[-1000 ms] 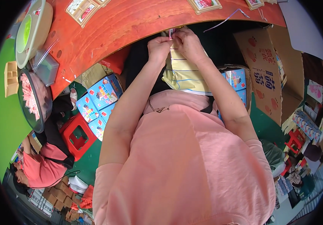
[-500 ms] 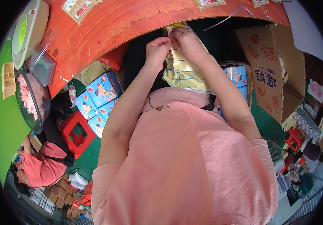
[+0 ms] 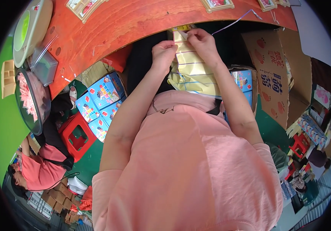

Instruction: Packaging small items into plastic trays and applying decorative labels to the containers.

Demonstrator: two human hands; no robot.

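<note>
A pale yellow, shiny sheet [image 3: 190,69] with dark cross lines hangs over my lap below the table edge. My left hand [image 3: 163,54] is closed in a pinch at the sheet's left edge near its top. On the upper right, my right hand [image 3: 204,45] pinches a small whitish flap [image 3: 183,35] at the sheet's top, its fingers bent. Whether that flap is part of the sheet or a separate piece I cannot tell. Just beyond the hands a bright yellow printed thing [image 3: 182,28] shows partly under the table edge.
Ahead is the red table [image 3: 134,29] with compartment trays [image 3: 217,4]. A bowl of pink pieces [image 3: 29,102] stands left, near a clear box [image 3: 44,67]. Blue printed boxes [image 3: 102,94], a red stool [image 3: 77,136] and an open carton [image 3: 267,73] flank me. A person [image 3: 46,165] sits left.
My right hand has moved right, away from my left hand, and a whitish flap now shows at its fingertips. My left hand stays at the sheet's edge, slightly lower.
</note>
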